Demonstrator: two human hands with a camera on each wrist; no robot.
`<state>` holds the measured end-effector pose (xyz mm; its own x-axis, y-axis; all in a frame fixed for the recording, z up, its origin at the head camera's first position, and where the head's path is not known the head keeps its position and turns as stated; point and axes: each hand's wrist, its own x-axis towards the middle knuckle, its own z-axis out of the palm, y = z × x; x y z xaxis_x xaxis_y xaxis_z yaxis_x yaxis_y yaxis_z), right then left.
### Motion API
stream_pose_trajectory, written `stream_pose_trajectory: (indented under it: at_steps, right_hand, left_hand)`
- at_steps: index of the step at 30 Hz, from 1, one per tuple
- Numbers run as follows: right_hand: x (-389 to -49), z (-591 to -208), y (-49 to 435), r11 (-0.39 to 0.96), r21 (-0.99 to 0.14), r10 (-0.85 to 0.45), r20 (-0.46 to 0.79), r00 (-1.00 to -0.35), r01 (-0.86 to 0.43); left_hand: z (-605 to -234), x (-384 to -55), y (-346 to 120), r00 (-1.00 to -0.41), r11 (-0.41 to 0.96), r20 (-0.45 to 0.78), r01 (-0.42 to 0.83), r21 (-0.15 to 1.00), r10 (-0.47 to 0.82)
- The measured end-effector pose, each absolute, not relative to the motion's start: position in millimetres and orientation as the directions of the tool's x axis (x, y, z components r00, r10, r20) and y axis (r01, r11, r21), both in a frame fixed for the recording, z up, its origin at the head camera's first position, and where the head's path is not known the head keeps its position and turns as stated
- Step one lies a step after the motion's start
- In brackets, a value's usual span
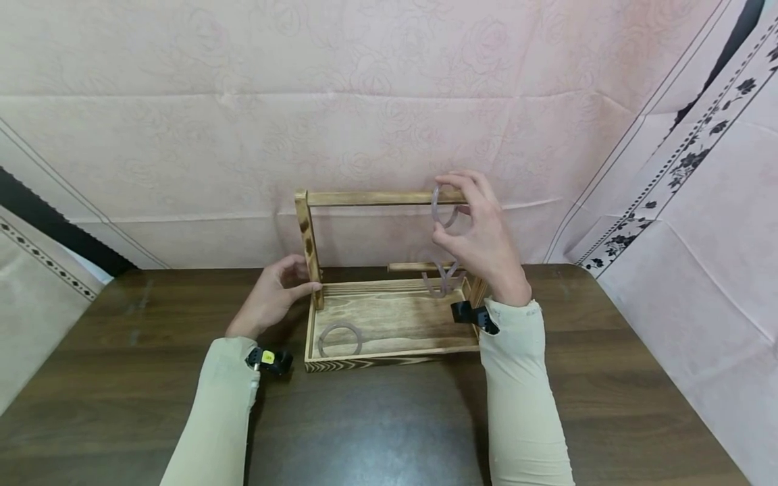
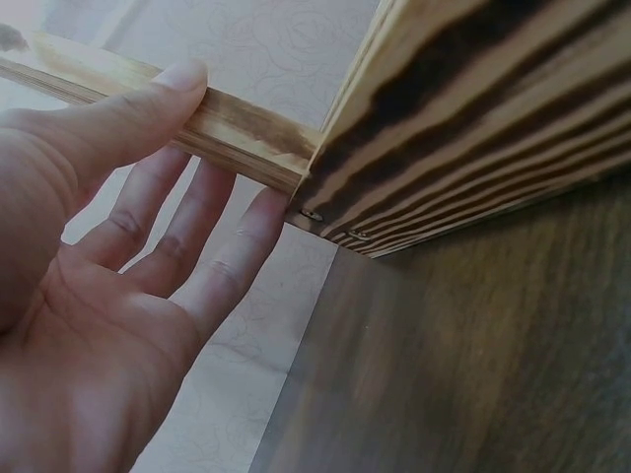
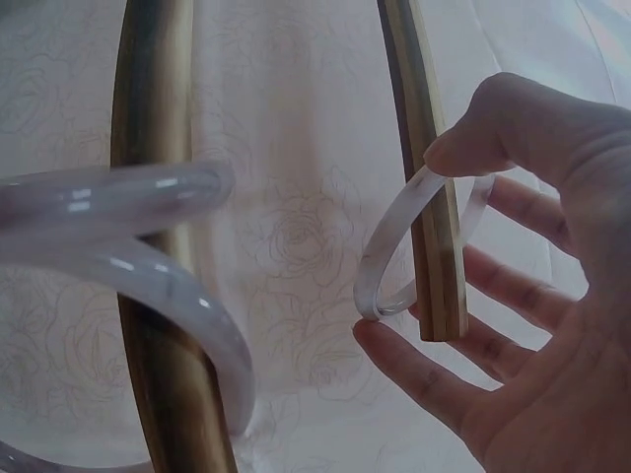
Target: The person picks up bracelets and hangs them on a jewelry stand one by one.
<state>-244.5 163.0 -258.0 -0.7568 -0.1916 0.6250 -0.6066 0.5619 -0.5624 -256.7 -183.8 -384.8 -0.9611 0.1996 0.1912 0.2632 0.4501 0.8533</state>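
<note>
A wooden bangle stand has a tray base [image 1: 395, 353], a left upright post [image 1: 306, 233], a top bar [image 1: 371, 198] and a lower bar [image 1: 406, 267]. My left hand [image 1: 275, 291] grips the post, thumb in front and fingers behind. At the top bar's free right end, my right hand [image 1: 483, 233] pinches a pale lilac, translucent bangle [image 3: 386, 246] between thumb and fingers. That bangle encircles the bar, as the right wrist view shows. Two similar bangles [image 3: 212, 340] hang around the lower bar. Another bangle [image 1: 340, 325] lies in the tray's left part.
The stand is on a dark brown wooden table [image 1: 377, 425], close to its far edge. Behind it hangs a pale pink cloth [image 1: 365, 135] with a rose pattern. Another cloth with a black floral border [image 1: 687, 162] hangs at the right.
</note>
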Motion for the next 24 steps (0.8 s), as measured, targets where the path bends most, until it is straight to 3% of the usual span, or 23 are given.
stream_pose_trajectory:
  at_steps: [24]
  right_hand:
    - [-243.3, -257.9, 146.6, 0.521, -0.56, -0.222, 0.639, -0.736, -0.644]
  left_hand:
    - [-386.4, -257.2, -184.3, -0.96, 0.446, 0.188, 0.263, 0.856, 0.205]
